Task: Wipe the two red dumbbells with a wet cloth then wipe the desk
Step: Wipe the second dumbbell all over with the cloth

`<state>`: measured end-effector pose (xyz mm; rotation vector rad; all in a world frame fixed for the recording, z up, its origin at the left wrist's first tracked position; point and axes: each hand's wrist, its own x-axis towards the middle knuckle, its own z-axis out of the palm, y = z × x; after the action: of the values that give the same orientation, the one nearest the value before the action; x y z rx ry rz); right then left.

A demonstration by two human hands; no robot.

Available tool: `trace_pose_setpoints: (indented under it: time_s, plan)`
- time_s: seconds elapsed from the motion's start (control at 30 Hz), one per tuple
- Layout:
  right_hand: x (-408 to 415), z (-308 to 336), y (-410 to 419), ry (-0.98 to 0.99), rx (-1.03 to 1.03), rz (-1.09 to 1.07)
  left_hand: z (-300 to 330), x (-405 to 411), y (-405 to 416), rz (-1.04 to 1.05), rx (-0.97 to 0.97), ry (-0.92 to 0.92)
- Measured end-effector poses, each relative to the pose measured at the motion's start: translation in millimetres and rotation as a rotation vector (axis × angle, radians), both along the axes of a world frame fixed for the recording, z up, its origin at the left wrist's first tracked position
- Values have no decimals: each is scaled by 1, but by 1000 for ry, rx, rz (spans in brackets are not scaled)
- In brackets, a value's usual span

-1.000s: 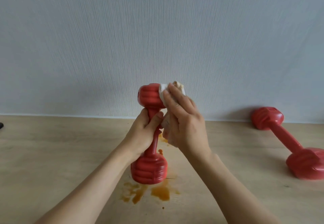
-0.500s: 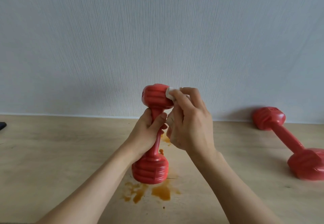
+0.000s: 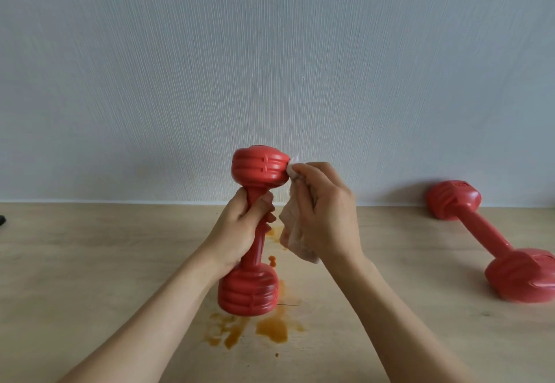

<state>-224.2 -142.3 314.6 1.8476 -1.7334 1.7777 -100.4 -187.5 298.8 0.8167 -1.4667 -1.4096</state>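
My left hand (image 3: 240, 229) grips the handle of a red dumbbell (image 3: 256, 169), held upright above the wooden desk (image 3: 90, 262). Its lower head hangs just over an orange-brown spill (image 3: 273, 327). My right hand (image 3: 324, 211) holds a crumpled white wet cloth (image 3: 295, 235) and presses its top corner against the right side of the dumbbell's upper head. A second red dumbbell (image 3: 492, 238) lies on its side on the desk at the far right, close to the wall.
A pale textured wall (image 3: 270, 67) rises along the desk's back edge. Small orange drops dot the desk behind the held dumbbell. A dark object (image 3: 1, 220) shows at the left edge of the frame.
My right hand slid the cloth from the top of the dumbbell's upper head down to its right side, uncovering the head. More cloth now hangs below the hand.
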Motion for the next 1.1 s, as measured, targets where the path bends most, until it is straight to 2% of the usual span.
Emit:
trace_pose_setpoints:
  time_s: [0.13, 0.2, 0.33, 0.43, 0.53, 0.73, 0.87, 0.93, 1.1]
  plan:
    - [14, 8, 7, 304, -84, -141, 1, -3, -1, 28, -15, -44]
    - [12, 7, 7, 276, -60, -107, 0, -4, 0, 33, -26, -43]
    - [2, 1, 6, 67, -19, 49, 0, -3, 0, 17, -8, -20]
    - [-3, 1, 2, -91, 61, 90, -1, -2, 0, 17, 10, -10]
    - [-6, 3, 2, -169, 112, 94, 0, 0, 1, 8, 4, -6]
    - [4, 8, 5, 5, -43, 85, 3, -1, 3, -25, 1, -8]
    - [-7, 1, -1, -187, 15, 68, 2, 0, 4, -55, -18, -8]
    - [-10, -1, -4, -222, 65, 52, 3, 0, 5, -70, -24, -6]
    - [7, 7, 6, -12, -65, 42, 8, -1, 4, -61, 18, 43]
